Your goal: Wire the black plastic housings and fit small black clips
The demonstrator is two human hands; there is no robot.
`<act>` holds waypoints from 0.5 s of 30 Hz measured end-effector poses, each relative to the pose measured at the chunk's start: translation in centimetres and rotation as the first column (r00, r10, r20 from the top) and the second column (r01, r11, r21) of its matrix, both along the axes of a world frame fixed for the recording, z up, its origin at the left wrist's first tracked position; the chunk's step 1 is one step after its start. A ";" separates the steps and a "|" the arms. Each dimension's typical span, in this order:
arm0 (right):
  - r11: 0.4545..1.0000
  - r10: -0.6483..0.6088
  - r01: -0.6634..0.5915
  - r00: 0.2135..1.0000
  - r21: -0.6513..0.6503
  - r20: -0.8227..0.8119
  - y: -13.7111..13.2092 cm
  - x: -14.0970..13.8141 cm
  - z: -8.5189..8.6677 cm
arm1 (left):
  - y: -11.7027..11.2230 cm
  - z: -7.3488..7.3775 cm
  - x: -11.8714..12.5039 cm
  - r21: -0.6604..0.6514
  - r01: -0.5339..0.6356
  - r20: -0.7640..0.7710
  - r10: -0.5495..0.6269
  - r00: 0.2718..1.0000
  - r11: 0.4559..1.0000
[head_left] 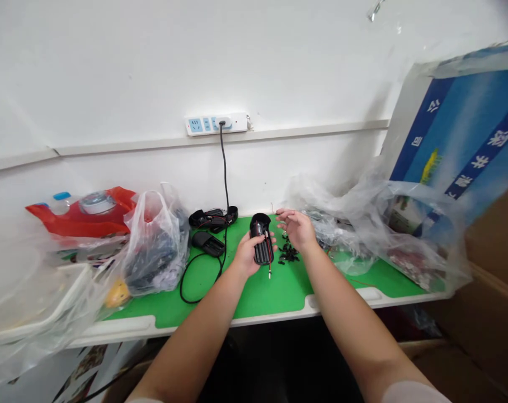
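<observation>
My left hand (248, 254) is wrapped round a black plastic housing (261, 249), held above the green mat. The housing has a rounded upper end with a dark cylindrical part in it. A red and black wire with a small white connector (269, 275) hangs from its lower end. To the right, my right hand (298, 228) is raised with its fingers apart and nothing visible in it. Small black plastic pieces (288, 253) lie in a loose pile on the mat, just below and left of that hand.
More black housings (214, 219) and a single one (207, 244) lie on the green mat (279, 296) at left. A black cable (225, 184) runs from the wall power strip (217, 124). Plastic bags (155, 246) stand left; clear bags (363, 218) and a blue printed sack (459, 123) are right.
</observation>
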State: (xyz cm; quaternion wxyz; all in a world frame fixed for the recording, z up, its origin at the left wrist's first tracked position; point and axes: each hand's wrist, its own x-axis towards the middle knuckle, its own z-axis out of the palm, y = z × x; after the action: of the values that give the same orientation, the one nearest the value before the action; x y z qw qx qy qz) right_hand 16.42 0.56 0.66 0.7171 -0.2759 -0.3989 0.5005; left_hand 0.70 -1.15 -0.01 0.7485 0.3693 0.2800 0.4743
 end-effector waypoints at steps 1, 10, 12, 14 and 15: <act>0.997 -0.036 0.041 0.997 -0.062 0.071 0.1 0.1 0.0 | 0.1 -0.2 -0.1 0.003 -0.019 0.003 0.019 1.000 1.000; 0.880 0.431 -0.270 0.107 -0.391 0.896 -2.2 3.1 -0.1 | 0.2 0.1 -1.6 0.023 -0.092 0.055 0.091 0.994 0.996; 0.866 0.440 -0.246 -0.039 -0.436 0.897 -2.4 3.0 -0.3 | 0.3 0.0 -1.7 0.039 -0.083 0.052 0.081 0.995 0.996; 0.879 0.431 -0.179 -0.097 -0.442 0.897 -2.3 2.5 -0.6 | 0.3 -0.1 -1.7 0.041 -0.069 0.038 0.067 0.997 0.997; 0.888 0.423 -0.150 -0.108 -0.435 0.900 -2.1 2.3 -0.8 | 0.3 -0.2 -1.6 0.035 -0.066 0.029 0.065 0.997 0.997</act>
State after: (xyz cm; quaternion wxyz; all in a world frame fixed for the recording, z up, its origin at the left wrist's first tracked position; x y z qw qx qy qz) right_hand 18.71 -1.59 -0.14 0.0551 -0.5209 -0.7861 0.3280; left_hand -0.90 -0.89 -0.20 0.7294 0.3668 0.2730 0.5087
